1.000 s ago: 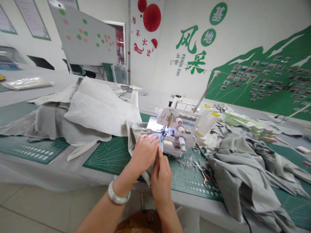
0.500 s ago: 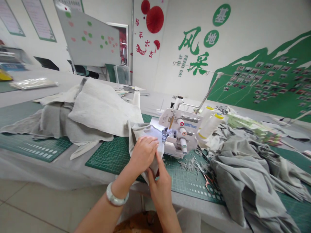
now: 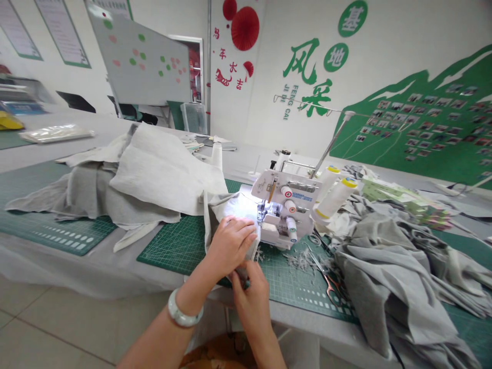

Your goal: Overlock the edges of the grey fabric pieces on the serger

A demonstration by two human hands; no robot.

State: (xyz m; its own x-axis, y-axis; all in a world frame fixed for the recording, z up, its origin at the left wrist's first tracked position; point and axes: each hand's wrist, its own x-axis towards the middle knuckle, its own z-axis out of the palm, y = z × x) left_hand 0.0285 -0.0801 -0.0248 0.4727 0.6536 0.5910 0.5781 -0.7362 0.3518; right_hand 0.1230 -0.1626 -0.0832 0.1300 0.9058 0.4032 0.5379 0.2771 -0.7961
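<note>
Green cutting mat, sewing machine, left hand flat on grey cloth, right hand pinching its near edge

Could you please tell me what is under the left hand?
Grey fabric lies under the left hand, showing on both sides and toward the sewing machine. The green cutting mat shows left of the fabric. What the hand and fabric cover cannot be seen.

A thick, rounded, glossy bangle, whitish with soft green mottling, rings the left wrist. Beyond the bangle, the left hand is bare; right of it, the right hand and right forearm are bare too.
</note>
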